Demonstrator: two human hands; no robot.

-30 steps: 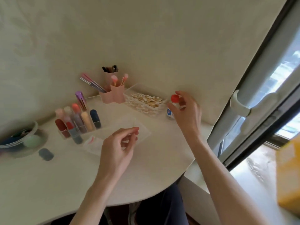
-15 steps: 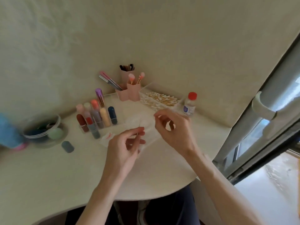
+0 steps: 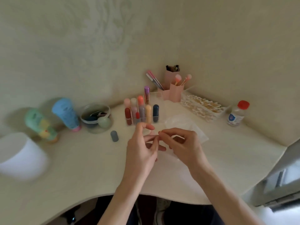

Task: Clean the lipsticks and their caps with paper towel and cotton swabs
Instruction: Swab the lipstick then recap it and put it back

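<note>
Holds both hands just above the near middle of the cream surface [image 3: 81,168], nearly touching each other. With the right hand [image 3: 186,146], pinches thumb and forefinger together on the upper end of a thin pale stick, apparently a cotton swab [image 3: 157,138], with the other fingers curled underneath. With the left hand [image 3: 142,150], reaches to the same stick: forefinger and thumb raised and bent, remaining fingers half spread toward the right hand. Cannot tell through the blur whether those left fingers clamp the swab or merely brush it. Behind the right hand, flat on the surface, a sheet of paper towel [image 3: 186,124], partly hidden by the knuckles. Just beyond the left hand, a clear organiser [image 3: 160,103] with the lipsticks [image 3: 141,111] upright in two rows. Left of it and apart, alone on the surface, a grey cap [image 3: 114,136]. Farther back in the corner, a pink brush holder [image 3: 174,93], and beside that to the right a clear swab box [image 3: 201,106] full of wooden-stemmed swabs. Near the right wall, a small bottle [image 3: 236,115] with a red top. Left of the organiser, a clear bowl [image 3: 95,125] of sponges, then a blue tube [image 3: 66,112] and a green tube [image 3: 40,124], and nearest the left edge a blurred white container [image 3: 21,156].
</note>
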